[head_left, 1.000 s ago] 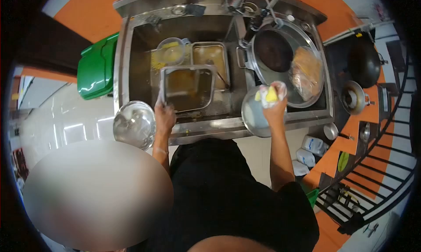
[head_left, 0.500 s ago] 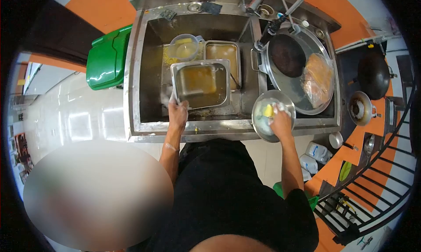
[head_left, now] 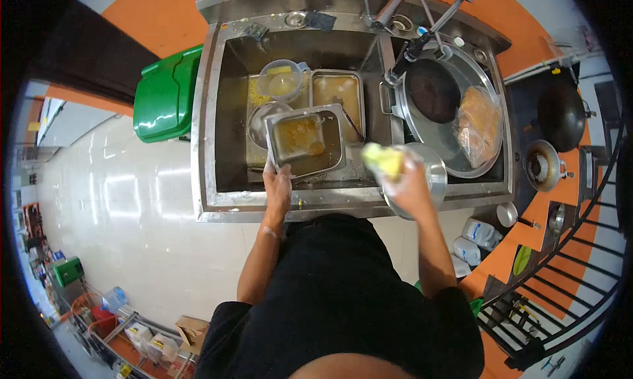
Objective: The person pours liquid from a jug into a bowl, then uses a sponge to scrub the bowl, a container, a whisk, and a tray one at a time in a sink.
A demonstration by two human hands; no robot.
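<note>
My left hand (head_left: 279, 183) grips the near left corner of a rectangular steel pan (head_left: 271, 131), which tilts over the left sink basin with a little brownish liquid inside. In my right hand (head_left: 411, 184) is a yellow-green sponge (head_left: 384, 159) with suds on it, blurred by motion. The hand is over the left side of a round metal bowl (head_left: 435, 171) on the sink's front edge. Behind the pan, a second steel pan (head_left: 359, 92) holds cloudy liquid. A clear plastic jug (head_left: 282, 89) stands beside it, and a round metal vessel (head_left: 258, 125) is partly hidden by the tilted pan.
The right basin holds a large metal pot (head_left: 428, 131) with a dark round pan (head_left: 432, 92) and a plastic bag of food (head_left: 478, 125). A faucet (head_left: 412, 49) reaches over the sink. A green bin (head_left: 168, 98) stands left; a wok (head_left: 560, 114) sits right.
My right hand has lifted the sponge out of the bowl and moved left. My left hand has shifted slightly right with the pan, which tilts more. The round vessel behind it now shows.
</note>
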